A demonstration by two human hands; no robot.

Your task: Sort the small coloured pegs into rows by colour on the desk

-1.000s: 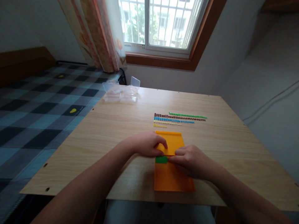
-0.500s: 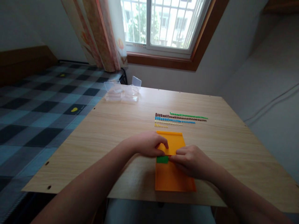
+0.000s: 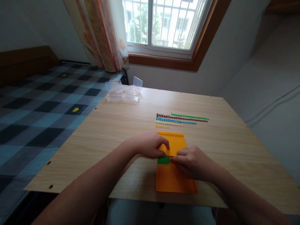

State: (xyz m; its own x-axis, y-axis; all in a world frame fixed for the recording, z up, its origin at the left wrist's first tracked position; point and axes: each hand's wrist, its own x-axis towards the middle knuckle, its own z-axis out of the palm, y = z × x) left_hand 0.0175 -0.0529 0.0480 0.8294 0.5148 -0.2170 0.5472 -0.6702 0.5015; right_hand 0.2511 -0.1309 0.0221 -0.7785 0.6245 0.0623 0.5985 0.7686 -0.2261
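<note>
An orange open case [image 3: 174,184], in two shallow halves with a ridge between them, lies on the table close to me. Just below the ridge, at the left, sits a flat green patch of small pieces [image 3: 163,160]. My left hand [image 3: 153,145] rests over the case's left side, thumb and index finger apart, thumb tip by the green patch. At the patch's right end, the fingers of my right hand [image 3: 191,159] are pinched together against the case. Whatever lies between them is hidden or too small to name.
Rows of tiny green, brown, blue, cream and yellow pieces [image 3: 175,120] line the wooden table [image 3: 112,125] beyond the case. Clear plastic boxes [image 3: 124,93] with raised lids stand at the far left corner. A bed with a checked cover [image 3: 47,103] adjoins the left side.
The whole view has shifted very slightly. Both hands keep nearly the same place on the case, and no piece has visibly moved.
</note>
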